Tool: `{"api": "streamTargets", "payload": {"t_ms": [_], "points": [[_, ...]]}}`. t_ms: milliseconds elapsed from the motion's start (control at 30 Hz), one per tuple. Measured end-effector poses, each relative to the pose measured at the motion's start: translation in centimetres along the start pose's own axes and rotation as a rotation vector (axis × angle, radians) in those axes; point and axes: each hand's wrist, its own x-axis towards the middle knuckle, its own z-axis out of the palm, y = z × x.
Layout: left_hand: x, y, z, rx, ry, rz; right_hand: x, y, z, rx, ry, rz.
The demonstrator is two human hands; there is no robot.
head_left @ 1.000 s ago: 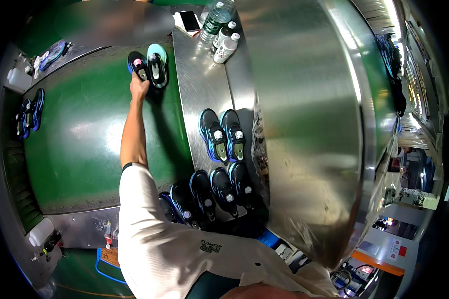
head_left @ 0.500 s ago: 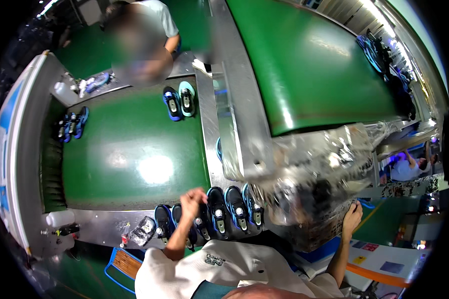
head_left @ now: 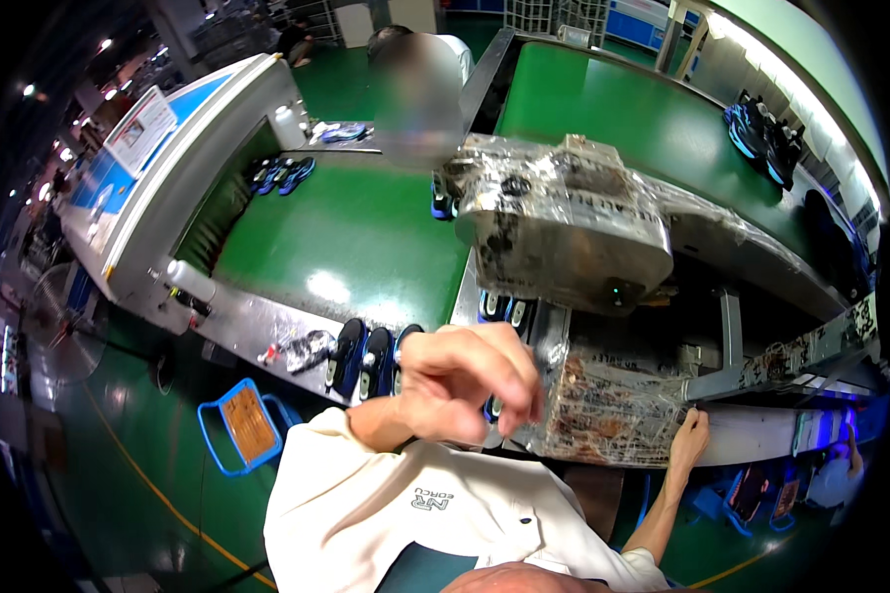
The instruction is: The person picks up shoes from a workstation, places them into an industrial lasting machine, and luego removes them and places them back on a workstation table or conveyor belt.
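My left hand (head_left: pixel 470 381) is raised in front of my chest, its fingers loosely curled and apart with nothing visible in them. Behind and below it stands a row of black shoes with blue edges (head_left: pixel 346 358), partly covered by the hand. Other similar shoes (head_left: pixel 494 306) show just beyond my fingers, beside the machine. My right hand (head_left: pixel 695 432) has its fingers bent on the outer corner of a film-wrapped, brown-stained machine body (head_left: pixel 608 410). Its fingertips are partly hidden there. Above that body is the machine's rounded metal head (head_left: pixel 564 247), covered in clear film.
A green conveyor belt (head_left: pixel 366 237) lies ahead, with several shoes (head_left: pixel 282 176) at its far left. Another green belt (head_left: pixel 603 109) runs to the right. A white bottle (head_left: pixel 190 280) and a crumpled plastic bag (head_left: pixel 309 351) are on the metal ledge. A blue-framed stool (head_left: pixel 242 425) stands left; a person (head_left: pixel 415 89) is opposite.
My left hand has lifted off the shoe row and come up nearer, toward the right. My right hand stays at the machine's corner. The whole view has shifted and tilted.
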Motion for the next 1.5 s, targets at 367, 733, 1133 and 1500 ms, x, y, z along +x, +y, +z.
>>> {"api": "streamTargets", "payload": {"t_ms": [367, 733, 1133, 1500], "points": [[0.3, 0.2, 17.7, 0.029, -0.138, 0.284, -0.1, -0.1, 0.8, 0.213, -0.072, -0.184], [-3.5, 1.0, 20.5, 0.616, -0.024, 0.628, -0.8, -1.3, -1.8, 0.039, -0.178, -0.134], [-5.8, -0.4, 15.7, 0.203, 0.177, 0.184, -1.6, -2.1, -2.3, -0.026, -0.195, -0.141], [-9.6, -7.0, 9.1, -0.859, 0.556, -0.195, -1.2, -1.2, -2.3, 0.002, -0.132, -0.139]]}}
